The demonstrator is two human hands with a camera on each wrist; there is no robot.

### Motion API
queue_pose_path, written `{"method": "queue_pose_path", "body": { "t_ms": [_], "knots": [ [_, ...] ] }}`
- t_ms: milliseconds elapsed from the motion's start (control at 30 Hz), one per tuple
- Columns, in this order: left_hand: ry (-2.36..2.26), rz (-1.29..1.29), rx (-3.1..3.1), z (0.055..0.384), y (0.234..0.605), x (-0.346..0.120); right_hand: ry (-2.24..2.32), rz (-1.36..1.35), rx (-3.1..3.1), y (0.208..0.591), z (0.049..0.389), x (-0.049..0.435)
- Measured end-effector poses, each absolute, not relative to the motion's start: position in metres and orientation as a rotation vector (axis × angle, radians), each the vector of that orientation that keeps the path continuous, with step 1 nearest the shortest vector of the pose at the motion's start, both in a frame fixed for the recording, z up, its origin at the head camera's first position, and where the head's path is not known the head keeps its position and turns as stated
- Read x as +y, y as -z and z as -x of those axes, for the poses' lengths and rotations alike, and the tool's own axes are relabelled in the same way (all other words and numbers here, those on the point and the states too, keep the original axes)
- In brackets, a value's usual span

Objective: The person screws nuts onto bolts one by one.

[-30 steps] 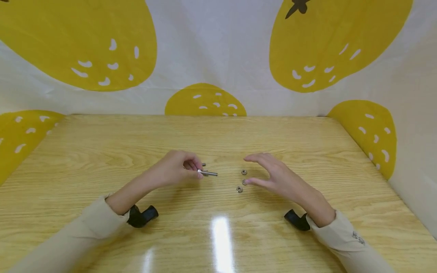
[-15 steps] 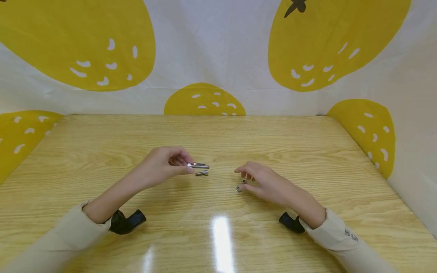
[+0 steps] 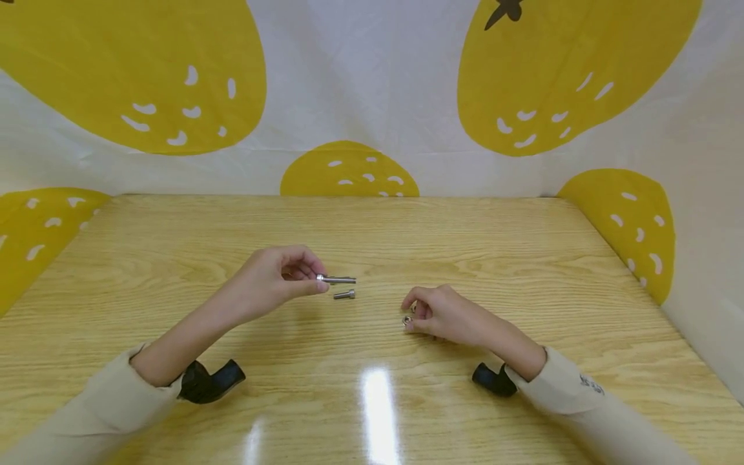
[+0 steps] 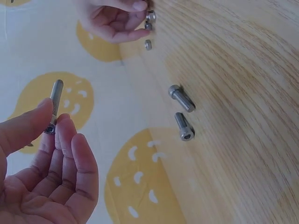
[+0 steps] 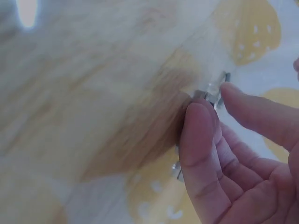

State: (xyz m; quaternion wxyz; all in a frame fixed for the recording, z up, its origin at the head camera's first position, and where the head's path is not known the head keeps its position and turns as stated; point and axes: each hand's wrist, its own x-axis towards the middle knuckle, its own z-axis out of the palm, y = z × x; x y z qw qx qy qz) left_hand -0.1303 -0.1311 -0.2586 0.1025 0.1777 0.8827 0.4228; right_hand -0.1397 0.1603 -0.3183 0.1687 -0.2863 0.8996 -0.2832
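In the head view my left hand (image 3: 276, 278) pinches a silver socket-head bolt (image 3: 341, 280) by its head, its threaded shank pointing right. Two more bolts lie on the table beyond that hand: a thicker bolt (image 4: 182, 99) and a shorter bolt (image 4: 183, 127) in the left wrist view. To the right, my right hand (image 3: 453, 315) is low over several small metal nuts. Its bent thumb and index finger stand apart on either side of the nearest nut (image 3: 407, 320). A second nut (image 3: 413, 309) is partly hidden behind the fingers. The right wrist view shows a fingertip against a nut (image 5: 204, 96).
A wood-grain table (image 3: 372, 239) carries everything. White cloth (image 3: 372, 77) with yellow fruit shapes hangs behind it and along the sides. Dark wrist mounts (image 3: 212, 381) stick out from both beige sleeves. A bright reflection (image 3: 379, 413) falls near the front.
My left hand has moved left and slightly away with the bolt, uncovering the short bolt on the table. The right hand has lowered onto the nuts, its thumb and fingers drawing closer together.
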Motion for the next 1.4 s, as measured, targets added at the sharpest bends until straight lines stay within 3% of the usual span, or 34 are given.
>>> {"method": "queue_pose_path", "body": {
  "t_ms": [800,1400],
  "knots": [
    [-1.322,-0.488,2.561,0.129,0.259,-0.125,0.780,0.803,2.581,0.313,0.137,0.155],
    [-1.433,-0.484,2.541,0.127,0.260,-0.120,1.477,0.753,2.414,0.281,0.144,0.155]
  ]
}}
